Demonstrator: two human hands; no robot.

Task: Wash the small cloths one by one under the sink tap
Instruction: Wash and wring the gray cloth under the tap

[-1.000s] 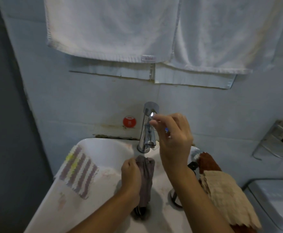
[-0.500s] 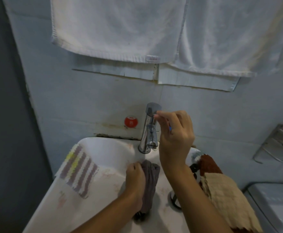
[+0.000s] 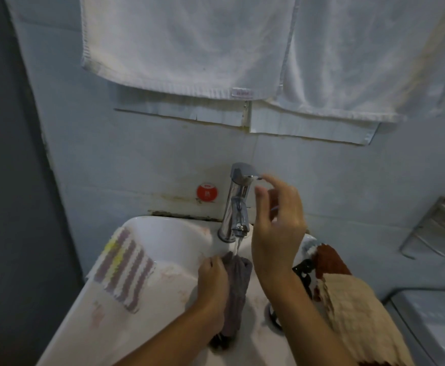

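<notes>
Cloth, grey (image 3: pixel 236 291), hangs low in the middle of the frame, its top under the tap (image 3: pixel 238 199) stream, bunched in my left hand (image 3: pixel 213 283). Soft, limp, heavier wet; I judge gripping near the top best. My right hand (image 3: pixel 276 223) is spread beside the lever, holding nothing. Its lower end blurs.

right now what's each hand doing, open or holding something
Left hand: grips the grey cloth under the tap.
Right hand: open, holds nothing.

Polished chrome metal tap (image 3: pixel 238 196); glossy white ceramic sink (image 3: pixel 163 233); matt grey ribbed cloth (image 3: pixel 236 291); rough waffle-weave beige cloth (image 3: pixel 358 310); nubbly striped cloth (image 3: pixel 123 270); fluffy white terry towels (image 3: pixel 189 43).
</notes>
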